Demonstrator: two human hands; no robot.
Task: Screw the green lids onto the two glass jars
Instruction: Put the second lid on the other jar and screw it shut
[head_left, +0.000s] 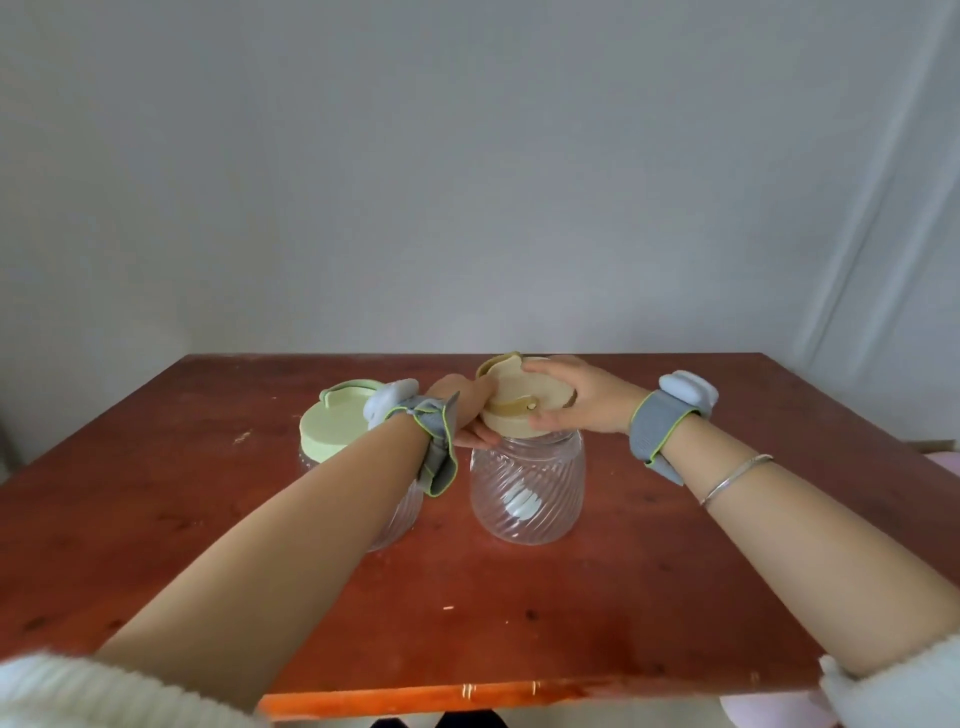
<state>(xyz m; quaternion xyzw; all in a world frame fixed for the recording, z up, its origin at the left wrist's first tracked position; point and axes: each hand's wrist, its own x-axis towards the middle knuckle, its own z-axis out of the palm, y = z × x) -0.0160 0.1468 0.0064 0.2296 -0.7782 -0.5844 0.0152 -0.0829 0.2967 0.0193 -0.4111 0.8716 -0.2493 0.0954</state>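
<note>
Two ribbed glass jars stand on the wooden table (675, 571). The right jar (527, 488) carries a pale lid (519, 410) with a darker strap handle, sitting on its mouth. My left hand (467, 410) grips that lid's left edge, fingers curled under the rim. My right hand (576, 400) grips its right side from above. The left jar (400, 514) is mostly hidden behind my left forearm; a light green lid (332, 423) with a raised handle sits on top of it.
A plain grey wall rises behind the table's far edge. A curtain (893, 234) hangs at the right. Both wrists wear grey straps with pale blue devices. The table's near edge (493, 693) lies close to my body.
</note>
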